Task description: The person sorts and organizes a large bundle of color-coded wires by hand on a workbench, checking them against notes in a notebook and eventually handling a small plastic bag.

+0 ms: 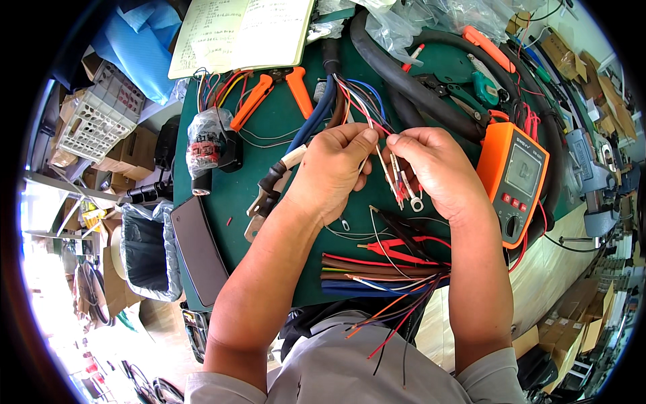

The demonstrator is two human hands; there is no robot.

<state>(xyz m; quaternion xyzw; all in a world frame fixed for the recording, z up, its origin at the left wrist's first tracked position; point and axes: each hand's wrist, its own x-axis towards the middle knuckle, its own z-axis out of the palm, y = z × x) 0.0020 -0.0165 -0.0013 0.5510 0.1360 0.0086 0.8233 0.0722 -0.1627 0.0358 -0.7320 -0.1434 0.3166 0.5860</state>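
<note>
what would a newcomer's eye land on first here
Likely the left hand and right hand at the centre, pinching thin wires with a ring terminal among their ends. Next, perhaps, the bright orange multimeter right of the right hand, and the orange-handled pliers near the open notebook.

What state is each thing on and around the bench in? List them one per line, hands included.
Left hand: closed, pinching thin wires
Right hand: closed, pinching thin wires
Thin wires: bunched, lower ends hanging
Notebook: open
Orange-handled tool: handles spread apart
Orange multimeter: screen facing the camera, on or off unclear
Thick black cable: bent in a curve
Front wire bundle: ends loose, fanned out
Bin liner: open
</note>
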